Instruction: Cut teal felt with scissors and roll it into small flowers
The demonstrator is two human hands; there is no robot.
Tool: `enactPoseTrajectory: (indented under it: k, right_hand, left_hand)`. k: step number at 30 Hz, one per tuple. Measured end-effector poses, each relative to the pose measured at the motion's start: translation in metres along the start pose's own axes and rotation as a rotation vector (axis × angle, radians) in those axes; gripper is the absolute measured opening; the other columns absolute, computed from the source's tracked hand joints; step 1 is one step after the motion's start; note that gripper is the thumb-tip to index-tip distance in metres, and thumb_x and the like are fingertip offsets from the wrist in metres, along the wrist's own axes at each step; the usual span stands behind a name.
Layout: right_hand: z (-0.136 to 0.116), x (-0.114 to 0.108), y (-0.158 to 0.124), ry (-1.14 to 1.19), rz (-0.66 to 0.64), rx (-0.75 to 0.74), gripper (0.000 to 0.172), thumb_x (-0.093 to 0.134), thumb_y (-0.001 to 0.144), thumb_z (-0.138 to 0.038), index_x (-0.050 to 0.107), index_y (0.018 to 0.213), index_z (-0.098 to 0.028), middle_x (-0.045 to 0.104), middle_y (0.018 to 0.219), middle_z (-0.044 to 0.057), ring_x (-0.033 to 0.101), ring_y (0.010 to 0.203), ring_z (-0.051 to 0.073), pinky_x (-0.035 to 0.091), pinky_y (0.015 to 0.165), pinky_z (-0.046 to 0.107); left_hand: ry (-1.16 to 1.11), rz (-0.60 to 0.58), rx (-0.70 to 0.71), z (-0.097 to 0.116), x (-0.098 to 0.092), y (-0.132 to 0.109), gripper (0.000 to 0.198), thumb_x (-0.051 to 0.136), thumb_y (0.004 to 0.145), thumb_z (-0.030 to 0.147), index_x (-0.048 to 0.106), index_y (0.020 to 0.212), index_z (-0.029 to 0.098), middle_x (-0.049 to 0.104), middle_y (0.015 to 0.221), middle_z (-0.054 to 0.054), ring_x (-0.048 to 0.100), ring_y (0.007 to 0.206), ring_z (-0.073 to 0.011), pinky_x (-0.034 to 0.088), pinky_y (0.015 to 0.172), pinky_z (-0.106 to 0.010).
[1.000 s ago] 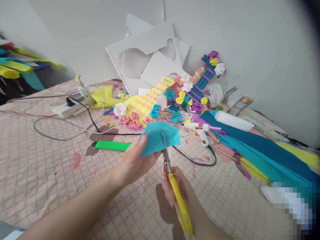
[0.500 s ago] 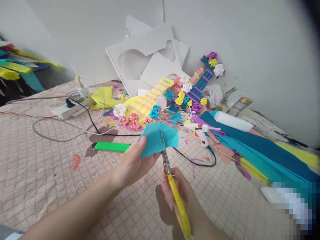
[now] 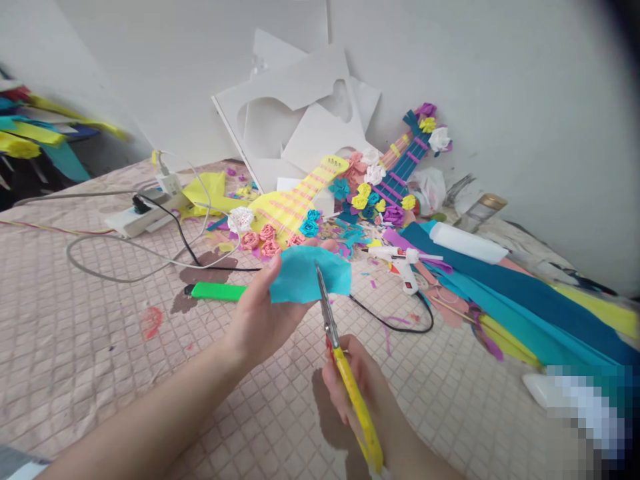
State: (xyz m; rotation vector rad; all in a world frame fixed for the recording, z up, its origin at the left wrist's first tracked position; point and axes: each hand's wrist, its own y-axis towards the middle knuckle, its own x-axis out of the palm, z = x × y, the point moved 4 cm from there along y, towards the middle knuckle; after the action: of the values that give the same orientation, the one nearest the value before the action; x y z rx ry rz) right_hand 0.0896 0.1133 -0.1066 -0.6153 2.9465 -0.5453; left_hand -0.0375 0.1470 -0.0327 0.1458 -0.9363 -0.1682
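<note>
My left hand (image 3: 263, 317) holds a piece of turquoise crepe paper (image 3: 295, 275), thumb on its left edge and fingers behind it. Wrapped round the handles of yellow-handled scissors (image 3: 356, 400), my right hand (image 3: 370, 387) keeps them pointing up and away. Their blades look closed or nearly so, and the tip lies over the front of the paper. Beyond my left wrist a green utility knife (image 3: 217, 291) rests on the table, its right end hidden by the hand.
Behind are a yellow paper guitar (image 3: 285, 213) with paper roses and a blue one (image 3: 403, 170). A white glue gun (image 3: 400, 260) with a black cord lies right, near crepe paper strips (image 3: 490, 287). A power strip (image 3: 135, 217) sits left; white cut boards (image 3: 295, 113) lean on the wall.
My left hand and the turquoise paper have shifted slightly left, and the paper is tilted flatter. The scissors' tip has moved a little left; my right hand is nearly still.
</note>
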Motion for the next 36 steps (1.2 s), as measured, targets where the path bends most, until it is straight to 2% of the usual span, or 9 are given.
enactPoseTrajectory:
  k: [4, 10, 18, 29, 32, 36]
  right_hand:
    - [-0.002, 0.0, -0.003, -0.056, -0.024, -0.063, 0.032, 0.054, 0.074, -0.047, 0.034, 0.077, -0.022, 0.039, 0.049, -0.011, 0.027, 0.036, 0.003, 0.021, 0.034, 0.017]
    - [-0.002, -0.002, -0.007, -0.081, -0.086, -0.159, 0.032, 0.051, 0.078, -0.049, 0.035, 0.083, -0.021, 0.035, 0.053, -0.011, 0.026, 0.039, 0.003, 0.022, 0.037, 0.017]
    - [0.002, -0.004, -0.002, -0.043, -0.144, -0.201, 0.044, 0.052, 0.072, -0.061, 0.036, 0.085, -0.023, 0.035, 0.058, -0.008, 0.028, 0.041, 0.004, 0.022, 0.037, 0.017]
    - [-0.004, -0.007, -0.003, -0.087, -0.125, -0.223, 0.037, 0.052, 0.075, -0.054, 0.034, 0.081, -0.023, 0.034, 0.059, -0.008, 0.029, 0.044, 0.005, 0.025, 0.038, 0.016]
    - [-0.001, -0.006, -0.001, -0.07, -0.137, -0.214, 0.036, 0.052, 0.076, -0.054, 0.034, 0.081, -0.023, 0.034, 0.058, -0.008, 0.028, 0.042, 0.004, 0.025, 0.037, 0.016]
    - [-0.004, -0.006, -0.002, -0.058, -0.155, -0.221, 0.037, 0.051, 0.076, -0.055, 0.035, 0.084, -0.023, 0.035, 0.059, -0.008, 0.027, 0.042, 0.004, 0.024, 0.038, 0.017]
  left_hand:
    - [0.022, 0.035, 0.013, -0.005, -0.001, 0.0, 0.034, 0.036, 0.092, 0.032, 0.063, 0.104, 0.014, 0.062, 0.114, -0.008, 0.051, 0.114, -0.0216, 0.038, 0.1, -0.034]
    - [0.058, 0.062, 0.01, -0.007, -0.001, -0.003, 0.034, 0.038, 0.092, 0.033, 0.059, 0.113, 0.016, 0.062, 0.116, -0.007, 0.049, 0.116, -0.0223, 0.036, 0.101, -0.035]
    - [0.084, 0.042, -0.06, -0.013, 0.002, -0.007, 0.034, 0.038, 0.091, 0.034, 0.062, 0.108, 0.017, 0.06, 0.119, -0.007, 0.048, 0.117, -0.024, 0.036, 0.101, -0.038]
    - [0.079, -0.017, -0.093, -0.018, 0.002, -0.01, 0.035, 0.038, 0.091, 0.035, 0.063, 0.108, 0.017, 0.058, 0.121, -0.006, 0.048, 0.117, -0.0229, 0.034, 0.102, -0.035]
    - [0.055, -0.044, -0.064, -0.015, 0.001, -0.01, 0.034, 0.044, 0.088, 0.034, 0.059, 0.114, 0.018, 0.056, 0.124, -0.006, 0.047, 0.118, -0.0234, 0.034, 0.101, -0.034]
    - [0.057, 0.019, -0.047, -0.014, -0.002, -0.009, 0.038, 0.044, 0.089, 0.033, 0.05, 0.125, 0.022, 0.055, 0.126, -0.005, 0.046, 0.12, -0.0236, 0.036, 0.1, -0.036]
